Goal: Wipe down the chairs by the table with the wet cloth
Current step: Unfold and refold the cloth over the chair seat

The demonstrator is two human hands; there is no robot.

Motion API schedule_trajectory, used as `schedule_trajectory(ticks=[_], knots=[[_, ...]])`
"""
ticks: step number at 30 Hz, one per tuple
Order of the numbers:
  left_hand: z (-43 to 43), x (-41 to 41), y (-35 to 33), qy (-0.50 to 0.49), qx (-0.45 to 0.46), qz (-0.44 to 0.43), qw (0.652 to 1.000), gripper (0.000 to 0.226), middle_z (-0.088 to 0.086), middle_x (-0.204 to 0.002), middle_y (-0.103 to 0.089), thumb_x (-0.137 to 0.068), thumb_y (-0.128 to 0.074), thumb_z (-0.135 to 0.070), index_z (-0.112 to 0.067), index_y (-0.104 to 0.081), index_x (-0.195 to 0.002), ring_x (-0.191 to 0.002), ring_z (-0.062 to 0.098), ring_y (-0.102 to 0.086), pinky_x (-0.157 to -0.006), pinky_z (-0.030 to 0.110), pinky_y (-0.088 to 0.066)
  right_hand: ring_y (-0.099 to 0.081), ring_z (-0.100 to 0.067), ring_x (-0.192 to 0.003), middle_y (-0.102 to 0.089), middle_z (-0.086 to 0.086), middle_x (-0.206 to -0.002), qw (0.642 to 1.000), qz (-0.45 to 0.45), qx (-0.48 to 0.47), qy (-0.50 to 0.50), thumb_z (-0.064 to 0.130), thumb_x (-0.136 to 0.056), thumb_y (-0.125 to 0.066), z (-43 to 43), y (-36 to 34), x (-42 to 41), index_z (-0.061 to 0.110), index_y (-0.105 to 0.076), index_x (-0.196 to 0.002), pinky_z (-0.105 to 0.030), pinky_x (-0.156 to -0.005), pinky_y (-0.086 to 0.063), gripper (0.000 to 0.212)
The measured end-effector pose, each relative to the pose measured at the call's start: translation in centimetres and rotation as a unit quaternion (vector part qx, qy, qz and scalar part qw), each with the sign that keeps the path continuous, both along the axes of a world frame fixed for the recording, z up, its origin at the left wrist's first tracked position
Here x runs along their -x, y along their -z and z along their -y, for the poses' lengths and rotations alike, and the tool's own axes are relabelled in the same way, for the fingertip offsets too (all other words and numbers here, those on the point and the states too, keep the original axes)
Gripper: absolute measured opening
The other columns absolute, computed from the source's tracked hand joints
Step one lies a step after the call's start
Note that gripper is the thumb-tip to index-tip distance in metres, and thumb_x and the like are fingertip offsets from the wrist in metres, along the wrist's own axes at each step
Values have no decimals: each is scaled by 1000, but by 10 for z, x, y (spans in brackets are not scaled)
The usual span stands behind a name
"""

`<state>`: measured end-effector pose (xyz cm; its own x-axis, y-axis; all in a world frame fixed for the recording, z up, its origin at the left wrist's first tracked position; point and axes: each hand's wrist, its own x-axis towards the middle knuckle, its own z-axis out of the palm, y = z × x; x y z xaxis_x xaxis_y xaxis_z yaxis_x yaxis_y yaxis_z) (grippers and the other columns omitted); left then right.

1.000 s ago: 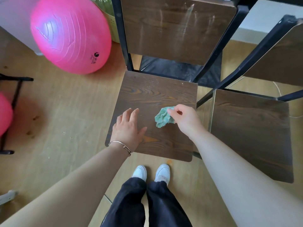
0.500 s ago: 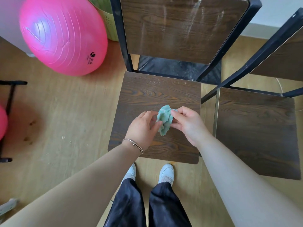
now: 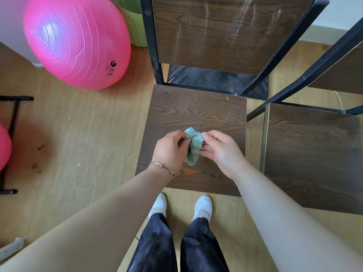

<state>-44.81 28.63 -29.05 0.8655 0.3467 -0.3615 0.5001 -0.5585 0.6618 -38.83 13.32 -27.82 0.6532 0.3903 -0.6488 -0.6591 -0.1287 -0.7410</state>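
Down at the floor first: two white shoes (image 3: 203, 205) stand side by side below two dark trouser legs (image 3: 157, 242), toes at the front edge of the first chair (image 3: 196, 108). Above its dark wood seat the person's two hands meet on one small green cloth (image 3: 193, 148). The left hand (image 3: 170, 152), with a single thin bracelet (image 3: 162, 166) at the wrist, pinches the cloth's left side between thumb and curled fingers; the right hand (image 3: 222, 152) pinches the right side the same way. The cloth hangs bunched between them over the middle of the seat; whether its lower end touches the wood I cannot tell.

A second chair (image 3: 310, 154) stands just beside the first, to the right, also dark wood on a black frame. Pale streaks mark the first chair's backrest (image 3: 225, 32).

Farther off on the wooden floor (image 3: 78, 134) sit two pink balls — one large pink ball (image 3: 76, 40) to the left of the backrest, a second pink ball (image 3: 4, 146) cut by the left edge — and one green basket (image 3: 133, 22) behind the large one.
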Motion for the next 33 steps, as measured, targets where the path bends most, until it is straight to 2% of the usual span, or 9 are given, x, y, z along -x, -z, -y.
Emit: schedule_trajectory(ticks=[4,7,11,15,17,20,25,29,33], knots=[[-10,0,0,-74,21,-37,996,6,-9,-77,-62,-92,-59,-28,-26,-64,-93,-73,12,-54,-57,19,-33,-71,-32,-99,-72,-20,-106,999,-10,24,46,17,-102,-50,8,4,-5,-4,-61,-107,-44,-86,-57,24],[-20,3,7,-146,37,-63,987,5,-10,-74,-68,-90,-58,-28,-28,-62,-87,-74,13,-63,-64,22,-47,-72,-30,-95,-71,-20,-107,991,-30,65,115,17,-102,-52,22,8,-9,0,-61,-108,-44,-84,-59,20],[-28,11,19,-215,75,-93,969,9,-6,-72,-72,-88,-58,-22,-21,-67,-91,-71,15,-69,-72,35,-58,-74,-25,-89,-69,-19,-106,975,-53,118,180,15,-101,-53,42,14,-5,5,-61,-105,-37,-77,-61,13],[-25,15,23,-253,119,-87,956,13,4,-84,-72,-90,-57,-13,-22,-58,-99,-58,4,-68,-55,24,-56,-74,-30,-82,-66,-27,-103,965,-68,160,198,7,-97,-58,50,21,2,-2,-59,-109,-33,-65,-61,15],[-23,16,24,-235,124,-89,960,25,6,-86,-70,-91,-54,-10,-28,-58,-107,-60,4,-69,-55,24,-57,-73,-34,-85,-65,-28,-103,965,-61,163,195,2,-96,-58,53,22,3,1,-59,-111,-34,-65,-61,16],[-26,15,25,-197,133,-101,966,25,5,-87,-73,-91,-52,-10,-26,-68,-102,-66,7,-68,-68,29,-59,-72,-32,-91,-65,-22,-108,976,-47,138,163,0,-96,-57,59,22,1,8,-66,-111,-33,-71,-61,20],[-35,7,22,-126,47,-116,984,28,-5,-86,-68,-86,-62,-11,-25,-72,-108,-68,11,-58,-58,13,-41,-72,-13,-95,-60,-10,-126,987,2,156,35,-5,-90,-61,65,25,-8,15,-66,-120,-28,-87,-57,37],[-45,-11,5,-74,-38,-91,992,24,-5,-95,-69,-89,-63,-22,-28,-72,-110,-77,11,-54,-66,17,-37,-73,-11,-86,-70,-9,-108,977,65,198,53,5,-92,-65,60,15,-29,16,-70,-107,-26,-79,-60,19],[-55,-35,-18,-61,-56,-49,995,18,-16,-76,-55,-90,-62,-30,-27,-70,-107,-65,5,-49,-48,7,-31,-73,-11,-83,-75,-6,-95,969,118,201,80,13,-94,-64,54,-3,-58,16,-71,-101,-29,-75,-61,10]])
